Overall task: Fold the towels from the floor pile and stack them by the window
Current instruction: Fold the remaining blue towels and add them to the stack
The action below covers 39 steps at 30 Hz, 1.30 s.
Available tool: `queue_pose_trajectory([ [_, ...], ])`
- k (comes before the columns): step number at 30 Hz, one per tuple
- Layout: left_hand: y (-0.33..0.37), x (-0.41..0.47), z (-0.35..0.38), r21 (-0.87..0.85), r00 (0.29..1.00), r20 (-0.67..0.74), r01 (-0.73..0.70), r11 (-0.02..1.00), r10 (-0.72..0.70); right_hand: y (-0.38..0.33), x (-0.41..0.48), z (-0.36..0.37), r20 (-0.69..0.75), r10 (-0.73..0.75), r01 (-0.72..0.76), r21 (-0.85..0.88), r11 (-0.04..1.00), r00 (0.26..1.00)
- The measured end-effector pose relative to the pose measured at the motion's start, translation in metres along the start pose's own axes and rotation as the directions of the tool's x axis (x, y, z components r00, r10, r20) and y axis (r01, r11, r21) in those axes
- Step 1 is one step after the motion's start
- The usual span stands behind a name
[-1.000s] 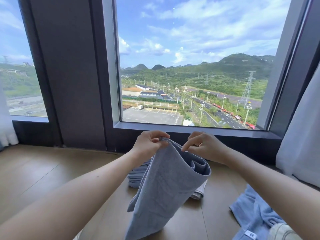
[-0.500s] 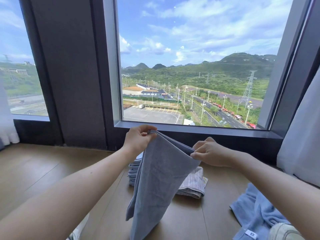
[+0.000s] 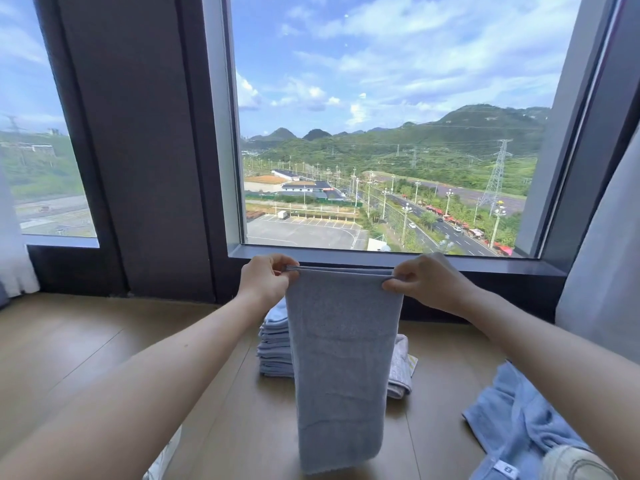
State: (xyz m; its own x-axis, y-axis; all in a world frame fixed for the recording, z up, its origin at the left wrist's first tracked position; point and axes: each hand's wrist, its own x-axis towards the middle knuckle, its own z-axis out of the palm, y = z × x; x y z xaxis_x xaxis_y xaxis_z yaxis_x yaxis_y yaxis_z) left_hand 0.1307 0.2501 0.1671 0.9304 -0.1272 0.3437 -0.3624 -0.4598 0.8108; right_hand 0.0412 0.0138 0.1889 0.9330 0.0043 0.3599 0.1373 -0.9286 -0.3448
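Two hands: left hand (image 3: 266, 282), right hand (image 3: 427, 284) each pinch top corner of grey-blue towel (image 3: 341, 362); white label (image 3: 502, 472) lower right unreadable.

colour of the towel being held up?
Plain grey-blue towel, no pattern; head view.

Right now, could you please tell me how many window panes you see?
2: a narrow glass window pane at far left, a wide glass window pane straight ahead above the grey-blue towel. Others may lie off-frame.

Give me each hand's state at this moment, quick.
Left hand: closed, pinching the top left corner of the grey-blue towel.
Right hand: closed, pinching the same towel's top right corner.
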Motion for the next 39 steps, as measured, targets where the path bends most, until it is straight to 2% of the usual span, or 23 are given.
queue_pose_trajectory([
  [8, 0.002, 0.002, 0.001, -0.059, 0.999, 0.015, 0.043, 0.997, -0.043, -0.007, 0.005, 0.000, -0.072, 0.040, -0.034, 0.079, 0.996, 0.997],
  [12, -0.002, 0.004, -0.001, -0.101, 0.996, 0.066, 0.069, 0.992, -0.063, -0.006, 0.002, -0.002, -0.101, 0.123, -0.092, 0.267, 0.959, 0.987],
  [16, -0.001, 0.004, -0.002, -0.042, 0.994, 0.085, 0.069, 0.997, -0.065, -0.006, 0.004, -0.003, -0.084, 0.176, -0.146, 0.279, 0.949, 0.981],
  [18, 0.001, 0.000, -0.004, 0.104, 0.992, 0.122, 0.017, 0.994, -0.029, -0.011, 0.003, 0.001, -0.092, 0.172, -0.136, 0.305, 0.943, 0.981],
  [20, 0.006, -0.007, -0.002, 0.228, 0.980, 0.191, -0.096, 0.969, 0.052, -0.020, 0.002, 0.005, -0.108, 0.142, -0.096, 0.348, 0.932, 0.984],
  [24, 0.027, -0.021, 0.018, 0.207, 0.910, 0.387, -0.246, 0.947, 0.152, -0.039, 0.004, 0.018, -0.080, 0.029, -0.007, 0.258, 0.966, 0.996],
  [26, 0.035, -0.024, 0.027, 0.155, 0.886, 0.418, -0.287, 0.945, 0.200, -0.044, 0.004, 0.022, -0.073, 0.010, 0.008, 0.243, 0.970, 0.997],
  [29, 0.037, -0.025, 0.031, 0.112, 0.889, 0.376, -0.325, 0.939, 0.263, -0.042, 0.002, 0.020, -0.090, 0.052, -0.023, 0.300, 0.954, 0.995],
  [32, 0.039, -0.027, 0.030, 0.079, 0.900, 0.315, -0.342, 0.936, 0.302, -0.038, -0.002, 0.017, -0.024, 0.082, -0.064, 0.425, 0.903, 0.996],
  [35, 0.040, -0.026, 0.031, 0.051, 0.910, 0.265, -0.344, 0.938, 0.319, -0.033, -0.003, 0.018, 0.094, 0.059, -0.088, 0.349, 0.933, 0.994],
  [39, 0.040, -0.026, 0.025, -0.015, 0.932, 0.182, -0.317, 0.948, 0.314, -0.028, -0.002, 0.016, 0.177, 0.060, -0.110, 0.290, 0.951, 0.982],
])
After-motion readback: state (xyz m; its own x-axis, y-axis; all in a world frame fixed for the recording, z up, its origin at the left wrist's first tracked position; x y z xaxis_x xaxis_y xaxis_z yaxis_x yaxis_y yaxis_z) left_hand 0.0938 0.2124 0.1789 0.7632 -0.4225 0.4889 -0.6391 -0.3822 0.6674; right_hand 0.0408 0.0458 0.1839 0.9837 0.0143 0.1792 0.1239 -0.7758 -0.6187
